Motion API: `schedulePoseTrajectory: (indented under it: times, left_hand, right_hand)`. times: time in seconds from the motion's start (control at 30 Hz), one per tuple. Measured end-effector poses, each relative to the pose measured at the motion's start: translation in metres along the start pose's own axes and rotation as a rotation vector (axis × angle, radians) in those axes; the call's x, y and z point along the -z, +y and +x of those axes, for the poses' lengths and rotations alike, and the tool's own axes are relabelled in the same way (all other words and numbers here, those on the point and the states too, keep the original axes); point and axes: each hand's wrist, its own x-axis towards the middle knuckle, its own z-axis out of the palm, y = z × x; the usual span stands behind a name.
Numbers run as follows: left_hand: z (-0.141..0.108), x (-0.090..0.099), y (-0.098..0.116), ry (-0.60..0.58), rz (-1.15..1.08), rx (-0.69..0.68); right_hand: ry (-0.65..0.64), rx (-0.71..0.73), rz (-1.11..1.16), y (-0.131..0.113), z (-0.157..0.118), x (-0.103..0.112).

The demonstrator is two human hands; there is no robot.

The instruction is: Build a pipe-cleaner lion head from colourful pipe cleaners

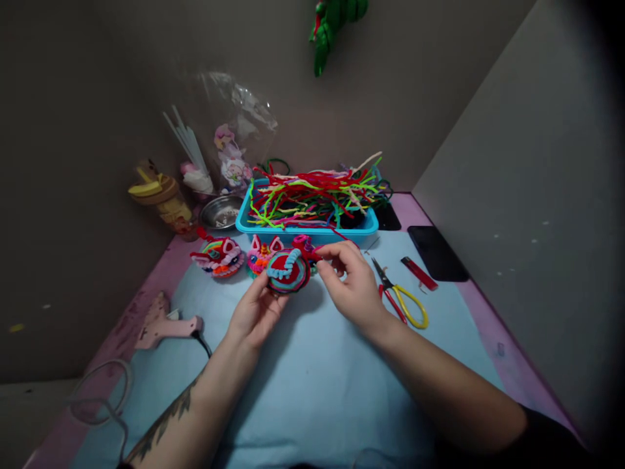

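Our left grip [256,316] grasps the round striped piece [288,276], which sits at our fingertips, nearer to us than the blue basket [307,232]. Just beside the piece, our right grip [355,286] pinches a red fuzzy strand [314,255]. Left-front of the basket is an eared figure [218,257]; farther forward on that side, a pink glue gun [168,329]. Right-front of the basket, scissors [387,283] lie on the covered worktop [317,391].

Two hands [256,309], at least three fuzzy pieces [282,264], one tray [307,231], one glue gun [170,328], one pair of scissors [388,284]
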Motion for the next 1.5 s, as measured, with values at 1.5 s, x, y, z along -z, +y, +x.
schedulePoseTrajectory:
  times: [1.5]
  left_hand:
    - [-0.004,-0.002,0.001,-0.009,-0.08,0.116]
  right_hand:
    - [-0.455,0.223,-0.098,0.023,-0.003,-0.004]
